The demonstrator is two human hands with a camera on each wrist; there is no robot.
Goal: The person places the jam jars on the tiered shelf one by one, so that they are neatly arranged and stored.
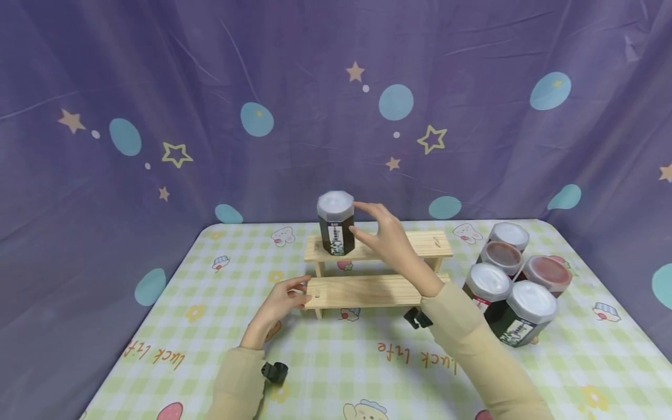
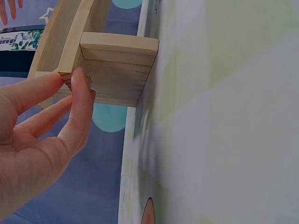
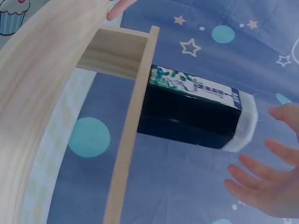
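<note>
A dark octagonal jar with a frosted white lid (image 1: 336,224) stands upright on the left part of the upper board of a two-tier wooden shelf (image 1: 362,291). My right hand (image 1: 391,239) is beside the jar, thumb and fingers spread. In the right wrist view, a gap shows between those fingertips (image 3: 232,169) and the jar's lid (image 3: 247,121). At the left end of the lower board, my left hand (image 1: 277,302) pinches the wood between thumb and fingers. The left wrist view shows the fingers (image 2: 80,93) at the board's corner.
Several lidded jars stand grouped right of the shelf, among them a black one with a white lid (image 1: 525,312) and one with a reddish-brown lid (image 1: 547,273). A checked cloth (image 1: 210,326) covers the table. Behind hangs a purple curtain (image 1: 315,157).
</note>
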